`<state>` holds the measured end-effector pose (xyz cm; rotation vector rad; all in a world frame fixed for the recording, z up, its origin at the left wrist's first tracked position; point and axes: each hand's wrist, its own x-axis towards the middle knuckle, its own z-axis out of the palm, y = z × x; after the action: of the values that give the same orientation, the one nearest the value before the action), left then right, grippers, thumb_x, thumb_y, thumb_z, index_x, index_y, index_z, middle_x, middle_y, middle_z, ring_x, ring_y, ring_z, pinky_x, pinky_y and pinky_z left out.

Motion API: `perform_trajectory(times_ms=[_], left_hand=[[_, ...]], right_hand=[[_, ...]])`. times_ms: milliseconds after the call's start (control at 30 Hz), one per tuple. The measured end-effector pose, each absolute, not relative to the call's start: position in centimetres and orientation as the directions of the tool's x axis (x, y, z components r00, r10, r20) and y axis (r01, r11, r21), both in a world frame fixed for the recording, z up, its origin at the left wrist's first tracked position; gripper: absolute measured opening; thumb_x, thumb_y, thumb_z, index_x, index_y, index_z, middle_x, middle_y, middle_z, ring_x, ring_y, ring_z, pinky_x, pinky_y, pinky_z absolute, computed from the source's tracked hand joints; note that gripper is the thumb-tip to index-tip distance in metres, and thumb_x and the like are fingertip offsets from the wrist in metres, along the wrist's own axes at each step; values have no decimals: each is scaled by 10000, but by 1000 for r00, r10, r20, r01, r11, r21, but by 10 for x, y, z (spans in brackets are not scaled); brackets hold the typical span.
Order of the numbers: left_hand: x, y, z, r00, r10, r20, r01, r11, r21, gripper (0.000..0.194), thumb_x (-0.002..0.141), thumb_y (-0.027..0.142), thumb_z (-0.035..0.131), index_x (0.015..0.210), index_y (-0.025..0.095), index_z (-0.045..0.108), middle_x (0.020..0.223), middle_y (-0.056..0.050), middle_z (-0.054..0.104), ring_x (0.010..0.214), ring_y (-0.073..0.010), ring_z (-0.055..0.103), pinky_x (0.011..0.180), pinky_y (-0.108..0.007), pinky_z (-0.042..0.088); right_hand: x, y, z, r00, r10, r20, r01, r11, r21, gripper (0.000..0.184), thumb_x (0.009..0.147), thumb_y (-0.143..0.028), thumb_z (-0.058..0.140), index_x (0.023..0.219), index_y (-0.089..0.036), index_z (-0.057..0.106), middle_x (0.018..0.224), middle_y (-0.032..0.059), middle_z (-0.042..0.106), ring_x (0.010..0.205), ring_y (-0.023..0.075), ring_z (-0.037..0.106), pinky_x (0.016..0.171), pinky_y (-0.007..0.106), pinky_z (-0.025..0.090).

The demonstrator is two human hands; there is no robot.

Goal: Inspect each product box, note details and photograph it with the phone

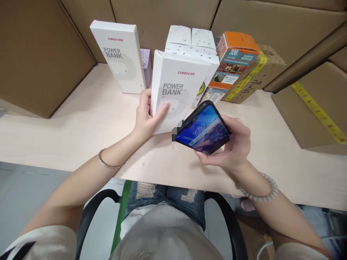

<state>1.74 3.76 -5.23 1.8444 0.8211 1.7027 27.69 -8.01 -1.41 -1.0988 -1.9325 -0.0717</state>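
A light shirt [162, 234] and ripped jeans [165, 196] lie nearest the camera, between the black armrests [229, 220] of a chair, below the near edge of a pale wooden surface [89, 133]. Grey floor [24, 195] shows past that edge on the left. Brown cardboard [168, 21] walls the far edge; a large carton [38, 54] fills the far left corner, and a yellow-taped carton [311, 104] stands toward the right edge.

Over the middle of the surface, the left hand [148, 117] grips a white box [181, 79], thumb on its front; it reads "CHINO-E" in red and "POWER BANK" in grey. Whether its lower end touches the surface, I cannot tell. The right hand [237, 141] is closed around a phone [207, 128], nearer the near edge, its lit screen showing 9:59.

Along the far edge, left to right: a second "POWER BANK" box [116, 57], a purple box [146, 68] partly behind it, a speckled white box [189, 40], an orange-topped box [238, 59] marked "308", and a brown box [271, 59] with yellow tape and dark handwriting.
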Motion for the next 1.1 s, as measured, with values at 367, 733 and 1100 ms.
perform_trajectory(times_ms=[367,733,1100], left_hand=[[13,34,-50,87,680,728,51,-733,678,505,977,742,687,1270,340,597,1163,-47,758,1043,-288,797,909,-466,682],[-56,87,-22,-239,526,816,283,-766,577,630,953,877,574,1151,295,712,1215,-96,786,1217,-317,747,1091,-489,597],[-89,137,-53,-400,602,691,425,-547,722,854,818,1033,525,1133,258,699,1165,-156,684,1216,-359,607,1221,-614,437]], right_hand=[[277,-70,-27,-386,686,617,656,674,-340,817,798,-495,779,1513,-283,446,1195,114,776,973,325,766,796,492,644],[266,-69,-37,-486,813,321,662,582,-473,861,743,-391,815,1528,-283,477,1364,132,764,1150,359,805,854,468,669],[257,-67,-33,-443,885,141,756,454,-472,792,752,-392,769,1501,-240,559,1371,145,779,1185,390,798,890,505,655]])
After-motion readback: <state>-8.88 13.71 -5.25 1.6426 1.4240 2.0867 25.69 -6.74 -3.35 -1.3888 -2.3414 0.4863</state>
